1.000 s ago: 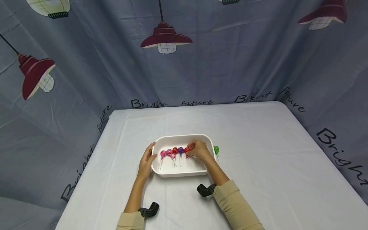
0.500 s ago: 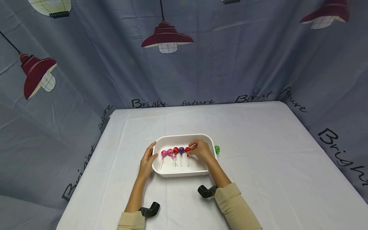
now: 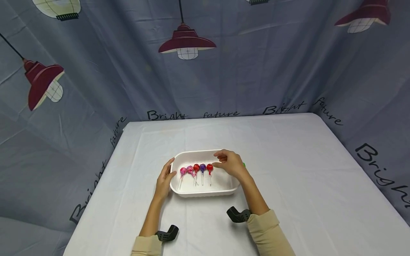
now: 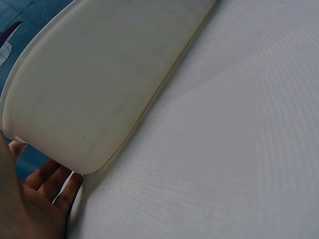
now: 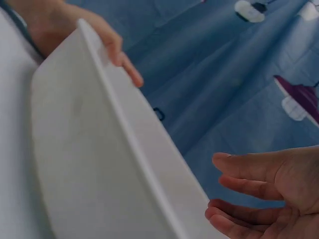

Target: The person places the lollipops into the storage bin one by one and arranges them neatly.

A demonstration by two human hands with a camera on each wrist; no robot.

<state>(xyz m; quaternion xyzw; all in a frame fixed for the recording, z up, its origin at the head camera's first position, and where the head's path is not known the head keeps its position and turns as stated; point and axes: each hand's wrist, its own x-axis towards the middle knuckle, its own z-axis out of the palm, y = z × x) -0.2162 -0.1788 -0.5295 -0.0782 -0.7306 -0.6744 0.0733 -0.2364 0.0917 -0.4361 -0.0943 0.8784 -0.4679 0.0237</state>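
A white rectangular tray [image 3: 205, 194] sits on the table in the head view. My left hand [image 3: 163, 182] grips its left end, thumb over the rim and fingers along the outer wall, as the left wrist view also shows. In the tray several wrapped lollipops lie in a row: two pink ones at the left, a red one [image 3: 196, 167], a purple one [image 3: 203, 167] and another red one [image 3: 209, 167]. Over the tray's right end, my right hand [image 3: 231, 163] holds nothing, its thumb and fingers apart. A green lollipop [image 3: 244, 165] beside the tray is mostly hidden behind that hand.
A white cloth [image 3: 288, 170] covers the table. Behind and at the sides hangs a grey-blue curtain [image 3: 243, 71] printed with lamps and lettering. Each wrist carries a black device, one by the left cuff [image 3: 168, 233] and one by the right cuff [image 3: 238, 214].
My right hand has let go of the rightmost red lollipop and moved up and to the right, now covering most of the green one. The left hand stays on the tray.
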